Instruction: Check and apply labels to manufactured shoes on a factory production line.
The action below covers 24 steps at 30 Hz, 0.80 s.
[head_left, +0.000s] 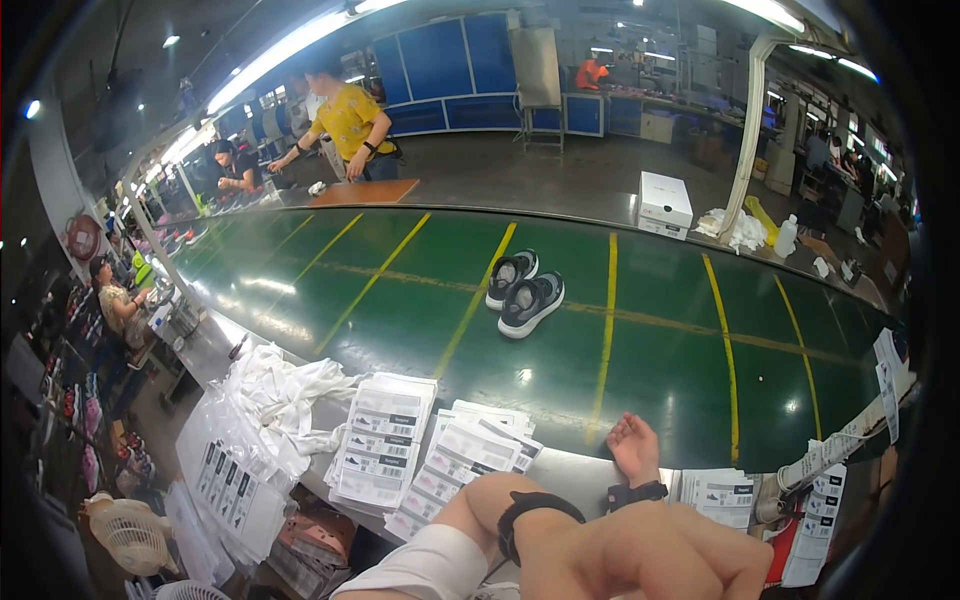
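My right hand (634,447) rests palm up at the near edge of the green conveyor belt (665,390). It holds nothing, and its fingers are loosely bent and apart. A black watch (636,493) is on that wrist. Close to the camera, my left hand (625,555) crosses in front of my right forearm, with a fuzzy black band (525,512) around the wrist. Its fingers cannot be made out clearly. Beyond reach of both hands, a pair of black and grey sneakers with white soles, a nearer sneaker (531,303) and a farther sneaker (512,277), stands on the belt.
Stacks of printed label sheets (383,440) lie along the near ledge, beside crumpled white cloth (285,390). A white shoebox (664,203) and a bottle (786,236) stand across the belt. A worker in yellow (350,125) is at the far left. A fan (130,533) is low left.
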Each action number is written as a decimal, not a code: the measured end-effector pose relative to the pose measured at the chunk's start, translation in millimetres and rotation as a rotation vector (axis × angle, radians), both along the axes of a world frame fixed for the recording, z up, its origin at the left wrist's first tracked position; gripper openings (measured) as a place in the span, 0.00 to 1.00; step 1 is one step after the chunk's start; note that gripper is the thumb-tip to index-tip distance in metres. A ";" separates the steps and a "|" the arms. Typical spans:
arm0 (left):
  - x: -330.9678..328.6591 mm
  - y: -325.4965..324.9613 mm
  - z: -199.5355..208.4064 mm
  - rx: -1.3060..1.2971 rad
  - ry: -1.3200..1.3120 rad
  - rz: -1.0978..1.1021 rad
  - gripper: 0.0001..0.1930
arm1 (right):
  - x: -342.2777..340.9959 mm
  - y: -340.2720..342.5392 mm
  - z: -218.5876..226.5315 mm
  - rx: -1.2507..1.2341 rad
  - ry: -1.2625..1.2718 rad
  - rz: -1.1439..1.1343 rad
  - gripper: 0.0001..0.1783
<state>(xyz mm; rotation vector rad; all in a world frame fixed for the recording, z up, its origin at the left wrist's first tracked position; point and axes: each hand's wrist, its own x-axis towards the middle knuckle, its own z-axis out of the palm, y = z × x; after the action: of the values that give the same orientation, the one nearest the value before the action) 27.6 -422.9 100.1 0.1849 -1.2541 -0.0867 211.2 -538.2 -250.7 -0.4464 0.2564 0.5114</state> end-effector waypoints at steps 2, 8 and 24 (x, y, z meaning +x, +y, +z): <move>1.5 -5.5 3.8 0.015 0.004 0.040 0.17 | 0.7 2.1 0.0 0.007 -0.003 0.013 0.08; -7.2 -8.4 3.4 -0.185 0.049 0.166 0.15 | 1.9 -3.7 -1.5 0.009 -0.014 0.005 0.09; 70.1 14.7 -164.8 0.824 1.133 -0.178 0.09 | -9.6 -0.7 19.4 -0.073 0.065 -0.055 0.08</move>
<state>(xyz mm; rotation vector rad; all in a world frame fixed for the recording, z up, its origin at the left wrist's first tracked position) 97.7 -408.2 -64.7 0.6276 -0.0387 -0.7567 201.6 -538.9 -231.3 -0.4925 0.3498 0.4640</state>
